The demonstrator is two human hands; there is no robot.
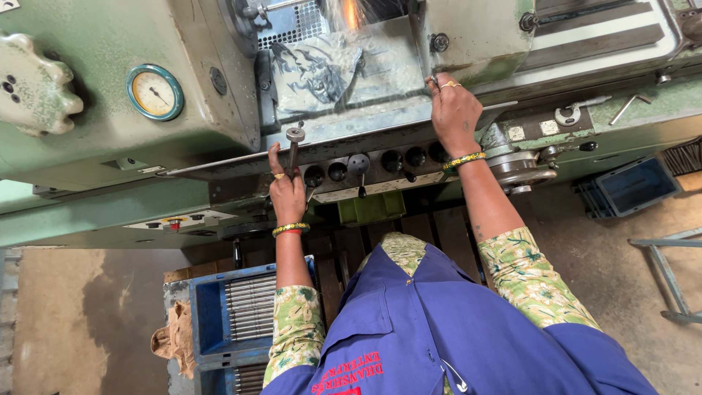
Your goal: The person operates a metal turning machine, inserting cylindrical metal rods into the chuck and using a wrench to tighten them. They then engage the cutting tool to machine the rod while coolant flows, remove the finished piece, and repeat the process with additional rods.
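Green machine over a dusty concrete floor: left hand grips its lever, right hand pinches the splash guard.

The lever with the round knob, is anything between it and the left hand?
Nothing visible. The left hand is already closed around the lever, with its round knob standing clear above the fingers. The right hand rests apart, on the machine's splash guard.

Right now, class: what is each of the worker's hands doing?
Left hand: closed around the machine's lever handle.
Right hand: fingers bent, resting on the edge of the splash guard; a firm grip cannot be told.
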